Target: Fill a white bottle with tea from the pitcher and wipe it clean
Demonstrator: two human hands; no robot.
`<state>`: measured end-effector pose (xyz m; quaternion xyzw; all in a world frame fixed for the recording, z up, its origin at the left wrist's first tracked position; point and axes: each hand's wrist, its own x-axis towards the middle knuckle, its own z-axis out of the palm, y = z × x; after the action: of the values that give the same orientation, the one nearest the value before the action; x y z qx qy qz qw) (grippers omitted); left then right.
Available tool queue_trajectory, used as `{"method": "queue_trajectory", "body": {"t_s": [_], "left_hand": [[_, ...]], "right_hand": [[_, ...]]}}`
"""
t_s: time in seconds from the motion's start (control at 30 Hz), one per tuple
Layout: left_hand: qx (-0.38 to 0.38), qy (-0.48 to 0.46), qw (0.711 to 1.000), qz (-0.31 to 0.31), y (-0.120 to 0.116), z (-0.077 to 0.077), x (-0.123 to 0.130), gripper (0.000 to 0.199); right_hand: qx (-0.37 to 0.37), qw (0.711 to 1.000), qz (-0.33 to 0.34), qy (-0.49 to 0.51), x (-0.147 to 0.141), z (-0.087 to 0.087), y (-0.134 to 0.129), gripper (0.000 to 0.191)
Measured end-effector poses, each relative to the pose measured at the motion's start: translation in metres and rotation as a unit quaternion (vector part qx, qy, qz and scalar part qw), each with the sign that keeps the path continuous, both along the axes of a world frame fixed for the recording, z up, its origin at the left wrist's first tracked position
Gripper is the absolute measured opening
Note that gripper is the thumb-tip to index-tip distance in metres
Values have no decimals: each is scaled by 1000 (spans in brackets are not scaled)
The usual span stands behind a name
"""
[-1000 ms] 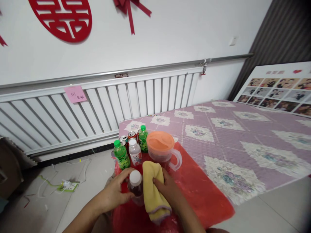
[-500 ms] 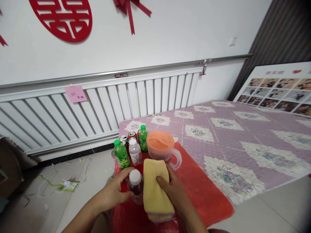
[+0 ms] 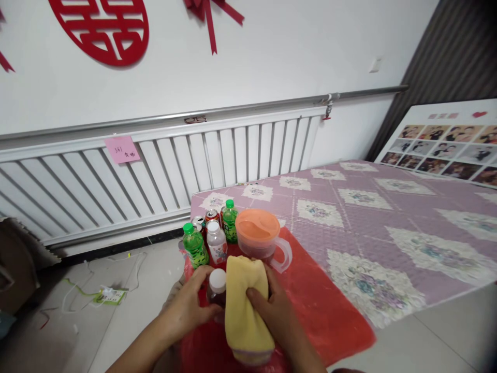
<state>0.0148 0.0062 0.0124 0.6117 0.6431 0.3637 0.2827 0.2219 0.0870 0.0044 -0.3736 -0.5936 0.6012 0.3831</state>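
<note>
My left hand [image 3: 194,300] is wrapped round a clear plastic bottle [image 3: 217,290] with a white cap; its lower part is hidden behind my thumb and the cloth. In my right hand [image 3: 272,300] is a folded yellow cloth [image 3: 244,311], gripped with the thumb on its front, right up against the bottle. Just beyond stand a white-capped bottle with a printed label [image 3: 217,246], two green bottles [image 3: 195,248] and several drink cans [image 3: 212,216]. A clear plastic pitcher [image 3: 258,233] with an orange lid is behind the cloth, its handle towards the right.
Red plastic sheeting [image 3: 310,305] lies under the things and over part of a purple quilted bedspread [image 3: 287,199]. A white radiator [image 3: 171,171] runs along the wall. Cords and a power strip [image 3: 111,296] lie on the floor at left. A photo board [image 3: 438,116] leans at right.
The yellow cloth has shifted slightly left against the bottle, covering more of it. My left hand's fingers have closed further round the bottle.
</note>
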Motion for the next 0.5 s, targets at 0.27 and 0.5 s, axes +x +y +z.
{"method": "queue_trajectory", "body": {"t_s": [0.27,0.5], "left_hand": [[-10,-21,1000,-12,0,3,-4,60],[-24,-43,998,-36,-1,5,-21,69]], "right_hand": [[31,994,-10,-103,-1,-10,12,54],[78,978,45,-188,7,-23,19,56]]}}
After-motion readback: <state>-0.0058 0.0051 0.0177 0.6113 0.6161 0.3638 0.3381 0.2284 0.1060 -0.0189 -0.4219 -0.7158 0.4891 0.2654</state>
